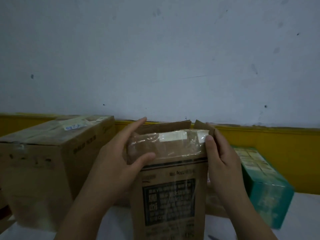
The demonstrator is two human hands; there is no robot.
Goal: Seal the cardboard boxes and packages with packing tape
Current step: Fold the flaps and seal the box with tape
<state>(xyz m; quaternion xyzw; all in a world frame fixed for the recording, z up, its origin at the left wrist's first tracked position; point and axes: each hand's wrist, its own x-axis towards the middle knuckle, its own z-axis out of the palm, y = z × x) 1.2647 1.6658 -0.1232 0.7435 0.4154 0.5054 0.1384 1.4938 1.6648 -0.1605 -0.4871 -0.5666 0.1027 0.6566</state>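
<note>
A small brown cardboard box (171,196) with a dark printed label stands upright at the centre. Clear packing tape (166,144) with white patches runs across its folded top flap. My left hand (119,158) grips the box's top left corner, fingers over the far edge and thumb on the taped flap. On the right edge my right hand (220,158) holds the box, its thumb pressing the tape end. The rear flaps stand up behind the tape. No tape roll shows.
A large taped cardboard box (48,156) stands at the left. A teal printed carton (265,191) lies at the right. A white table surface (297,215) shows at the bottom, with a yellow band (280,148) along a pale wall behind.
</note>
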